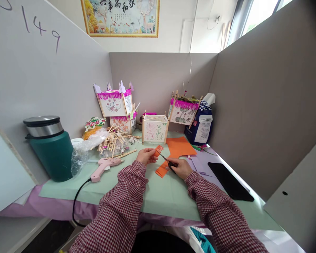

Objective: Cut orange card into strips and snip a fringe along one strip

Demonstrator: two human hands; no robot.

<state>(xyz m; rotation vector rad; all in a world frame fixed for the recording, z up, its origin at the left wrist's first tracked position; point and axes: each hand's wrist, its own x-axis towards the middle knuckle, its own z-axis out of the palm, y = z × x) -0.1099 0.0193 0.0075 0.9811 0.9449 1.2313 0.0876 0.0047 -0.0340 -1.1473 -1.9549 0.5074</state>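
Observation:
My left hand (146,156) pinches a small strip of orange paper (159,150) whose upper edge is cut into a fringe. In my right hand (182,167) is a pair of dark-handled scissors (171,165), its blades pointing up and left to the fringed strip. Whether the blades are parted is too small to tell. Below the scissors an orange paper piece (162,170) lies on the table, and a larger orange sheet (181,146) lies behind it. A white lantern frame with drawn plants (155,129) stands just beyond my hands.
At the left are a pink glue gun (105,168) with a black cord, a green flask (51,151) and a heap of wooden sticks (113,140). Fringed lanterns (114,103) stand behind. To the right lie a black flat slab (229,181) and lilac paper (200,165). Grey partitions (265,105) enclose the table.

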